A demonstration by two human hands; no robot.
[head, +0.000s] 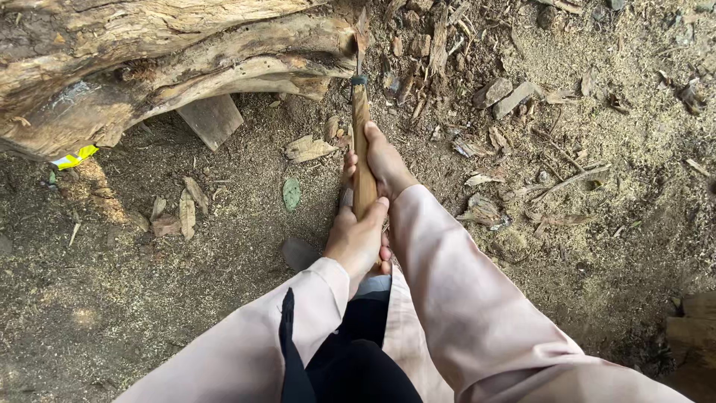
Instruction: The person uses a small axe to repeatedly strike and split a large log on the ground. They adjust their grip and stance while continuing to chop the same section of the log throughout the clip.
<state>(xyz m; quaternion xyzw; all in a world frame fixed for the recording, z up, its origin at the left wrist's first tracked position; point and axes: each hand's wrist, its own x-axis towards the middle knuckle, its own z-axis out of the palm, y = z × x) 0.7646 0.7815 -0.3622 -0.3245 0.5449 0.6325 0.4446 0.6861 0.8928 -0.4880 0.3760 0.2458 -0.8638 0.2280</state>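
Note:
A large gnarled log (pixel 149 60) lies across the top left on bare ground. An axe with a long wooden handle (pixel 362 142) points away from me, its blade (pixel 361 41) sunk edge-on into the log's right end. My right hand (pixel 384 164) grips the handle further up. My left hand (pixel 356 239) grips the handle's near end, just below the right hand. Both arms wear pale pink sleeves.
Wood chips, bark pieces and sawdust litter the dirt, thickest at top right (pixel 514 97). A flat wooden block (pixel 212 119) sits under the log. A yellow scrap (pixel 74 157) lies at left. Another wood piece (pixel 693 328) shows at the right edge.

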